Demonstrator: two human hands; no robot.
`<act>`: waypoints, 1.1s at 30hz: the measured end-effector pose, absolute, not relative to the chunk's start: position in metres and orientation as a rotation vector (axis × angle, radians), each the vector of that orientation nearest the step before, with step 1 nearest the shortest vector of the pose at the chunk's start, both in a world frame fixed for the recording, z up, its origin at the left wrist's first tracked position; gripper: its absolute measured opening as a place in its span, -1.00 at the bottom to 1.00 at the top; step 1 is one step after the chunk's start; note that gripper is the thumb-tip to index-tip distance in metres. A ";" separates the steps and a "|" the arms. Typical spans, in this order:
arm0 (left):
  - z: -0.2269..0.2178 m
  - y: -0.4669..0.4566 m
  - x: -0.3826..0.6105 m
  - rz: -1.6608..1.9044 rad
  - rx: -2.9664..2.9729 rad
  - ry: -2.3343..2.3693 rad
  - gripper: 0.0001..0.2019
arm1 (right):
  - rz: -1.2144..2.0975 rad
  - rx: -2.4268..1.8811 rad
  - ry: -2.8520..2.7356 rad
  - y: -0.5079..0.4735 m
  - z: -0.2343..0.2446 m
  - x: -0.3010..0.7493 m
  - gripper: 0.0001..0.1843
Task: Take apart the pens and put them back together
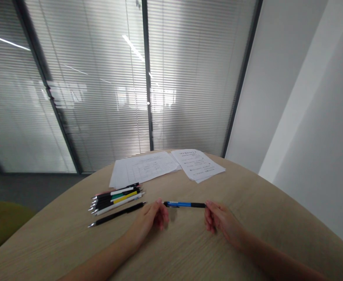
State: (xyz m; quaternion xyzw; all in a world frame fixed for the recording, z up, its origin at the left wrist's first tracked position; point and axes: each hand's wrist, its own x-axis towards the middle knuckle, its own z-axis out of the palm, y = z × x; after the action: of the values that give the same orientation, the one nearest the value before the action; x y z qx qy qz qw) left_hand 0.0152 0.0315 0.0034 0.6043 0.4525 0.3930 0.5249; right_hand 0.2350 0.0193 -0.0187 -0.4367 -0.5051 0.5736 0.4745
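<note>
View: Head camera, looking down across a rounded wooden counter toward a window wall.

Hands: Left hand and right hand stand apart, fingertips closing on opposite ends of a blue pen.

Pen: Level between the hands, just above the counter, its blue end at the left hand and its black end at the right.

Handling: Likely light and stiff, with a smooth barrel that could slip or roll; the mid-barrel looks the surest hold.

Count: Two hands; one blue pen; one loose black pen beyond the left hand; a bunch of at least six overlapping pens just past it, exact number hard to tell; two groups of printed papers, a left group and a right group, both well ahead of the hands.

Rest: Window blinds stand ahead of the hands; an olive chair sits off to the left.
</note>
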 end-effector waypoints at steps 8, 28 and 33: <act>0.004 0.036 0.017 1.230 1.398 1.127 -0.62 | 1.417 -1.069 -1.197 0.019 -0.018 0.236 -0.48; 0.002 0.034 0.017 1.105 1.480 1.127 -0.62 | 1.443 -1.077 -1.209 0.019 -0.017 0.236 -0.48; 0.005 0.032 0.015 1.002 1.500 1.190 -0.78 | 1.420 -1.080 -1.220 0.020 -0.019 0.237 -0.50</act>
State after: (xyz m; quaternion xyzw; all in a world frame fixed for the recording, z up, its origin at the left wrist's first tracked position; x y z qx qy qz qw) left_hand 0.0155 0.0323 0.0048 0.6123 0.4858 0.4089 0.4711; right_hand 0.2368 0.0200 -0.0194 -0.4411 -0.4979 0.5795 0.4709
